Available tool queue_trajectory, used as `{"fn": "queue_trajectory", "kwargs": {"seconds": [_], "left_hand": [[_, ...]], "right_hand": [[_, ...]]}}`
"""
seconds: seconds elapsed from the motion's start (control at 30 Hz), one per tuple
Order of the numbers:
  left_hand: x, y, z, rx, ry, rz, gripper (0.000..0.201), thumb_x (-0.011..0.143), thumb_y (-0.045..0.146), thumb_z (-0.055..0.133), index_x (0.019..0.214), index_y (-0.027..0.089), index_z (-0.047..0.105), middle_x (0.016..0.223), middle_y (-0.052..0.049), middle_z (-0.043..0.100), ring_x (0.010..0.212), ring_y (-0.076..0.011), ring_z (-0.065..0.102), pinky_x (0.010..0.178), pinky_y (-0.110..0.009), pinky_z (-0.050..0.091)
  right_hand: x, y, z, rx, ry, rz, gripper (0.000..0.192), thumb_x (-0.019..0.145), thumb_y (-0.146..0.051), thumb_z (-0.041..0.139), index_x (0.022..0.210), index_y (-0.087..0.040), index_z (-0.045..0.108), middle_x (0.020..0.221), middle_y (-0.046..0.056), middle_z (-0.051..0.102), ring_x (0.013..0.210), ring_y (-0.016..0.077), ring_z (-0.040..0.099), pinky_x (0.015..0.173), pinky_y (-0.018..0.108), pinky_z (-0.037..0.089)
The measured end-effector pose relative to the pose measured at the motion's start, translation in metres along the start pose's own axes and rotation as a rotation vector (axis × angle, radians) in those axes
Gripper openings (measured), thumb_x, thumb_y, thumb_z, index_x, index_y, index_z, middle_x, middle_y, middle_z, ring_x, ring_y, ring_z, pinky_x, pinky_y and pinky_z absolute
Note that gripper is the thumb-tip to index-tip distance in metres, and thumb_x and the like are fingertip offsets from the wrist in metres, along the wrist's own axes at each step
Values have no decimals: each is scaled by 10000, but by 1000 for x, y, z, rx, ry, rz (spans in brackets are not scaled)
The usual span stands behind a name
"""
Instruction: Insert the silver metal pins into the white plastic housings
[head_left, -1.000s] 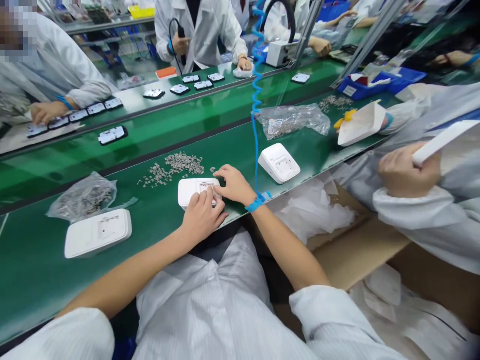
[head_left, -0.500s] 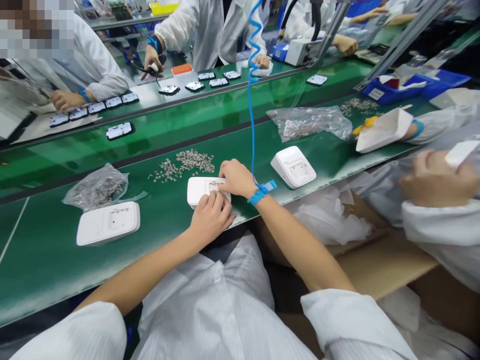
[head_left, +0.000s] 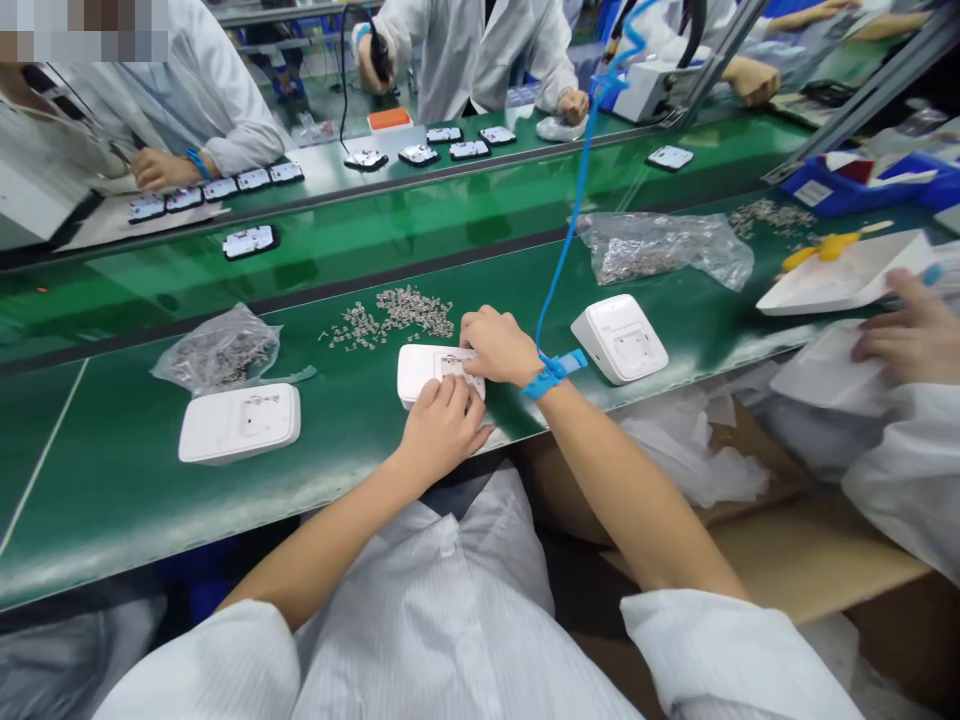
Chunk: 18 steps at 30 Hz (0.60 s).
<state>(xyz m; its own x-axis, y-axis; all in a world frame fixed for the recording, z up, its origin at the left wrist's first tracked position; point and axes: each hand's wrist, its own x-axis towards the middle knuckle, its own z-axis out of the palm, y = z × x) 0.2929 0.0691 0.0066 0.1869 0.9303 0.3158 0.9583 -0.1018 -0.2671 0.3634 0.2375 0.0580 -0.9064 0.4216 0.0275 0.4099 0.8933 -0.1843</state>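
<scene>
A white plastic housing (head_left: 418, 367) lies on the green belt (head_left: 112, 480) in front of me. My left hand (head_left: 442, 428) rests on its near edge, fingers curled over the recess in its top. My right hand (head_left: 497, 345) presses on its right side, fingers on small metal parts in the recess; a blue wrist strap (head_left: 551, 370) with a coiled blue cord (head_left: 574, 200) is on that wrist. A loose pile of small metal parts (head_left: 397, 312) lies just behind the housing.
A second white housing (head_left: 240, 422) lies to the left, a third (head_left: 619, 338) to the right. Two clear bags of parts (head_left: 217, 352) (head_left: 660, 248) sit on the belt. A neighbour's hand (head_left: 904, 335) holds a white sheet at right. Workers across handle black-framed boards (head_left: 250, 241).
My hands stay on the housing with only small finger shifts. The view has swung so everything sits further right. The neighbour's hand has lowered onto a white sheet.
</scene>
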Motion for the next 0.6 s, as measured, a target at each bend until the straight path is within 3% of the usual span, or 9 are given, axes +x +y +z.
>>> {"fn": "queue_trajectory", "kwargs": {"seconds": [0.1, 0.33, 0.47, 0.53, 0.6], "left_hand": [[1, 1, -1, -5, -13, 1, 509, 971, 460, 641, 1229, 23, 679, 1247, -273, 683, 1187, -385, 623, 961, -477, 444], [1, 5, 0, -60, -24, -73, 499, 981, 462, 629, 1250, 43, 667, 1259, -264, 668, 1220, -377, 592, 972, -473, 425], [5, 6, -3, -53, -16, -66, 442, 955, 460, 672, 1150, 64, 698, 1149, -226, 699, 1108, -360, 625, 917, -458, 416], [3, 5, -9, -60, -16, -85, 383, 956, 442, 672, 1103, 89, 703, 1100, -198, 702, 1047, -341, 630, 883, -453, 407], [-7, 3, -16, -77, -28, -110, 321, 970, 437, 650, 1053, 132, 698, 1041, -153, 694, 999, -314, 624, 864, -446, 394]], "right_hand": [[4, -4, 1, -51, -6, -41, 80, 830, -141, 681, 866, -148, 753, 1123, 132, 709, 1092, 312, 533, 790, 411, 396], [6, -7, 7, 75, 28, -57, 93, 846, -195, 701, 887, -150, 771, 1128, 119, 708, 1104, 301, 504, 789, 404, 371], [7, 2, 8, 84, -2, -85, 149, 863, -268, 723, 943, -159, 787, 1149, 116, 715, 1086, 295, 527, 821, 417, 402], [-1, 12, 12, 131, 54, -90, 302, 835, -366, 772, 1064, -169, 789, 1214, 121, 713, 1104, 312, 559, 863, 447, 441], [-17, 24, 22, 177, 260, -60, 431, 868, -478, 734, 1163, -167, 774, 1241, 154, 711, 1122, 324, 601, 916, 483, 469]]}}
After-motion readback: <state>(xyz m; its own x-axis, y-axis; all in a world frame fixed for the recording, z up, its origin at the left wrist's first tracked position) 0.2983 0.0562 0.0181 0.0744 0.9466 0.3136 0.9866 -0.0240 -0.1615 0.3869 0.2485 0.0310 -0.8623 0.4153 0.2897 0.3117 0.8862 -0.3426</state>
